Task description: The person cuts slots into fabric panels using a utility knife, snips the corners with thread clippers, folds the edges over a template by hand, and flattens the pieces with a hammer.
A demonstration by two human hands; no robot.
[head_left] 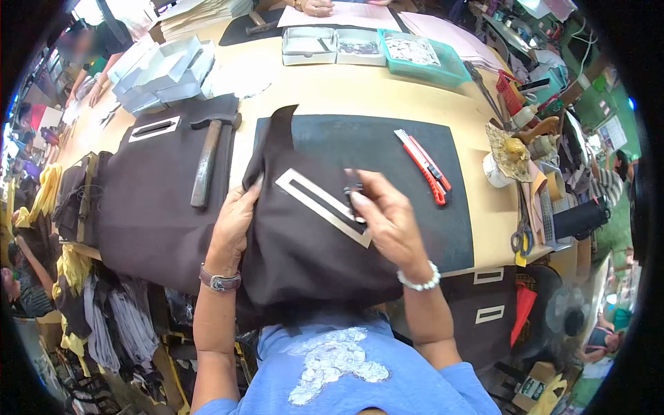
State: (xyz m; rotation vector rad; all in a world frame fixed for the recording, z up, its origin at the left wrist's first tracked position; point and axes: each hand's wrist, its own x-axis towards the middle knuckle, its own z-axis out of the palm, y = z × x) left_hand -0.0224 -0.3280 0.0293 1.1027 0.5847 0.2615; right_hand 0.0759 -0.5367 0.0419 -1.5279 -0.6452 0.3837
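Note:
A dark cloth piece (pixel 297 242) with a pale rectangular frame (pixel 325 209) on it hangs over the table's front edge. My left hand (pixel 236 225) is closed on the cloth's left edge, lifting it. Over the right end of the frame, my right hand (pixel 387 220) pinches a small black item (pixel 353 197), too small to make out fully. Under the cloth lies a dark mat (pixel 436 235), and a red cutter (pixel 425 166) rests on it. A hammer (pixel 206 162) lies on more dark cloth (pixel 152 207) to the left.
Pale boxes (pixel 162 72) and small trays (pixel 309 47) stand at the back, beside a teal tray (pixel 425 59). Scissors (pixel 522 238) and a glue pot (pixel 499 166) are at the right edge. A person's hand (pixel 318 7) shows across the table.

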